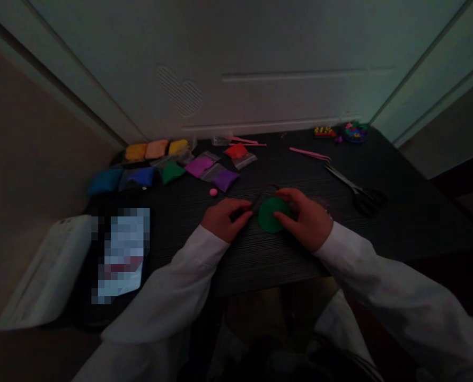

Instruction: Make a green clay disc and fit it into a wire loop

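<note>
Held in my right hand (310, 220) is a flat green round piece (271, 216), its thumb over the near face and its fingers at the far edge. My left hand (226, 218) pinches a thin dark curved strip (257, 200) between thumb and fingertips. That strip arches behind the green piece toward my right fingertips; whether it is joined to the piece I cannot tell. A small pink ball (213, 192) lies on the dark table beyond my left hand. The picture is dim, so fine detail is lost.
Bags of coloured clay (173, 172) line the back left. Pink tweezers (310, 154) and black-handled scissors (356, 190) lie to the right, before a tub of small coloured pieces (356, 132). A blurred-out screen (125, 254) and a white box-like object (47, 273) are at left.
</note>
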Demonstrator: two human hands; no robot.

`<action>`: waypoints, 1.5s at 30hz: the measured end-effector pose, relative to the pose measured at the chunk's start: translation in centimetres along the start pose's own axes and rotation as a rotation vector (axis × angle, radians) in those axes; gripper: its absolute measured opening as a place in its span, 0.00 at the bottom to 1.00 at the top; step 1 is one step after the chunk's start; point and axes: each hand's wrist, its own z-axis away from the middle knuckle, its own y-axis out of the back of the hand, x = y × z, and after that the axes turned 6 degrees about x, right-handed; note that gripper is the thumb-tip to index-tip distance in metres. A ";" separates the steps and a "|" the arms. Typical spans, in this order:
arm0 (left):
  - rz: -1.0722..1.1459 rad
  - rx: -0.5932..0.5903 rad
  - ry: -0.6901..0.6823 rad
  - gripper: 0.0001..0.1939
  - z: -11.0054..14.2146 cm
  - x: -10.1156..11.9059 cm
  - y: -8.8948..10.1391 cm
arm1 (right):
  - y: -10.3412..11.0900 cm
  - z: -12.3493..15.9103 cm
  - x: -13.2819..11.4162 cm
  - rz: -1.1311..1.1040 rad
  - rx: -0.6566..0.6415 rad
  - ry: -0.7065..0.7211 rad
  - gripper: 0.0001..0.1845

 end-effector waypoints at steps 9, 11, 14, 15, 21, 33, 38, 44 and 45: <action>0.005 -0.001 -0.005 0.12 0.0 -0.2 -0.1 | -0.2 0.7 -0.1 -0.102 0.046 0.012 0.26; 0.005 -0.001 0.007 0.12 0.0 -0.2 -0.1 | -0.5 0.7 0.3 -0.138 0.062 -0.039 0.24; 0.007 -0.001 0.017 0.12 0.0 -0.1 -0.1 | -0.9 0.6 0.7 -0.224 0.071 -0.091 0.21; 0.007 0.000 0.019 0.12 0.0 -0.1 -0.1 | -1.0 0.5 0.8 -0.251 0.074 -0.104 0.20; -0.020 0.003 0.011 0.11 0.0 0.0 0.0 | -1.4 0.0 0.9 -0.294 0.136 -0.153 0.19; -0.018 -0.021 0.013 0.13 0.0 -0.5 -0.1 | -1.6 -1.2 1.1 -0.278 0.033 -0.195 0.20; -0.018 -0.022 -0.001 0.12 -0.1 -0.5 -0.1 | -1.8 -1.6 1.2 -0.234 0.010 -0.170 0.21; -0.014 -0.030 0.003 0.12 0.0 -0.5 -0.1 | -1.8 -1.5 0.8 -0.054 0.026 -0.129 0.21; -0.014 -0.034 0.008 0.12 0.0 -0.4 -0.1 | -1.7 -1.4 0.6 -0.004 0.035 -0.117 0.21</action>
